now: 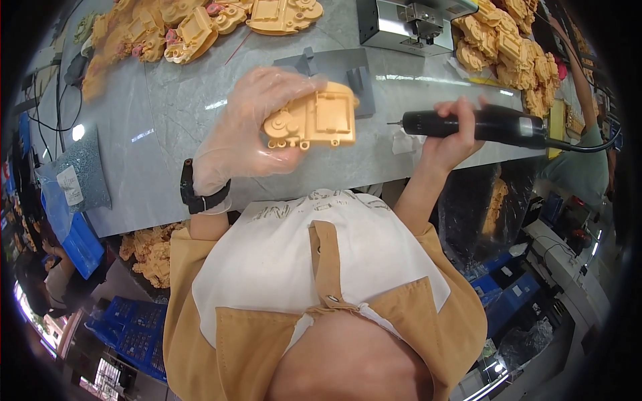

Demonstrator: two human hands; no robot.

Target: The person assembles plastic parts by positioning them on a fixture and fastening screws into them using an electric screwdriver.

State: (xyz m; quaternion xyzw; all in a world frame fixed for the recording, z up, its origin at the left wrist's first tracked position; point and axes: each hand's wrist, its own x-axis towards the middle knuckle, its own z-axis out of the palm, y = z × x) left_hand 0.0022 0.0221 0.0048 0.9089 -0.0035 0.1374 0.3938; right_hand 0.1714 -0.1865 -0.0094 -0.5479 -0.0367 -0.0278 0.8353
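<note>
My left hand, in a clear plastic glove, is closed round a yellow plastic housing and holds it up over the table. A square recess and a round boss show on the housing's face. In my bare right hand lies a black electric screwdriver, gripped around its body. The bit points left toward the housing, with a gap between them. Behind the housing sits a dark grey fixture with raised blocks, partly hidden by my left hand and the housing.
Yellow housings pile up at the far left and far right. A metal box-shaped device stands at the back. On the left edge leans a bag of small screws or pellets. The screwdriver's cord trails right, where another person's arm shows.
</note>
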